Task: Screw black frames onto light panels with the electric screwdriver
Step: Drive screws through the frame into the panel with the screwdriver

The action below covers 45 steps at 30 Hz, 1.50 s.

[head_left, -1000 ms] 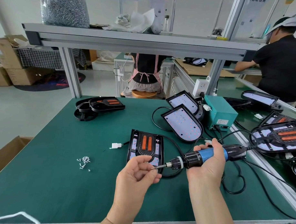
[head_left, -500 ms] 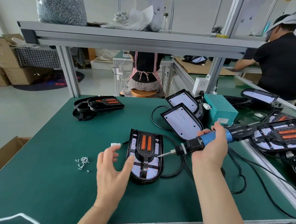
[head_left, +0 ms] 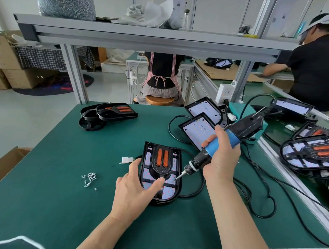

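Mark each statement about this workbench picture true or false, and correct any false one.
1. The right hand grips the electric screwdriver. True.
2. The electric screwdriver points at the left edge of the light panel. False: its tip meets the panel's right side.
3. The left hand rests on the light panel. True.
4. The loose screws lie to the right of the light panel. False: they lie to its left, on the green mat.

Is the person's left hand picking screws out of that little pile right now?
No, the left hand rests on the framed light panel, while the screw pile lies apart to its left.
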Motion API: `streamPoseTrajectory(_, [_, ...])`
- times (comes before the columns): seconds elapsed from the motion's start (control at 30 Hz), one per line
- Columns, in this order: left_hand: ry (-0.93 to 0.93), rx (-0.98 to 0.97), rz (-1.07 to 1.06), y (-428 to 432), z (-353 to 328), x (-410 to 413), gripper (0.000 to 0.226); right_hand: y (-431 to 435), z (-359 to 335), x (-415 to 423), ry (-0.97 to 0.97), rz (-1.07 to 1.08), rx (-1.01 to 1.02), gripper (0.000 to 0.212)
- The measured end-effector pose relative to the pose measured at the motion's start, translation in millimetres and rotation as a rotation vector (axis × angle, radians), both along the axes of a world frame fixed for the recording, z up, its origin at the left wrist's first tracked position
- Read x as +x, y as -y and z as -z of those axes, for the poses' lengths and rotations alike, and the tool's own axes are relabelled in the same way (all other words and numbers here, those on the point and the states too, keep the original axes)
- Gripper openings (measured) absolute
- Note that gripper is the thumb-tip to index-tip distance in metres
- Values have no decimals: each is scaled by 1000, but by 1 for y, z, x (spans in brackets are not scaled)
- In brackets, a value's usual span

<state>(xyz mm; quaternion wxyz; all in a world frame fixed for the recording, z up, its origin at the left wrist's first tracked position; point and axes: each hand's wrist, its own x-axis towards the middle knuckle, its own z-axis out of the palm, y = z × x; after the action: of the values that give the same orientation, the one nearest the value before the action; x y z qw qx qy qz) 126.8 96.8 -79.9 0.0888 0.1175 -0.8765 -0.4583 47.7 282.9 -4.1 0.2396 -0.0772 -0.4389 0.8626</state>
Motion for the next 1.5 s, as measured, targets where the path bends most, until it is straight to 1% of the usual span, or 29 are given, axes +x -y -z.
streamPoseTrajectory(0.17, [5,73,25,2,4,-1,95,7,3,-1,-5,-15,78,22])
streamPoseTrajectory(0.7, [-21,36,20,4,9,-3,95,9,8,-5,-20,-39,131,28])
streamPoseTrajectory(1.17, [-32,25,20,3,6,-2,96,10,7,-5,-48,-55,152,20])
streamPoseTrajectory(1.27, [-16,31,23,3,4,-2,99,14,4,-4,-79,-79,215,12])
streamPoseTrajectory(1.33, [-4,34,30,4,4,-2,102,18,1,-3,-112,-118,256,15])
streamPoseTrajectory(1.4, [7,32,45,4,5,-3,104,21,-1,-1,-149,-165,283,11])
streamPoseTrajectory(1.5, [14,27,58,4,4,-3,103,26,-1,0,-172,-206,354,25])
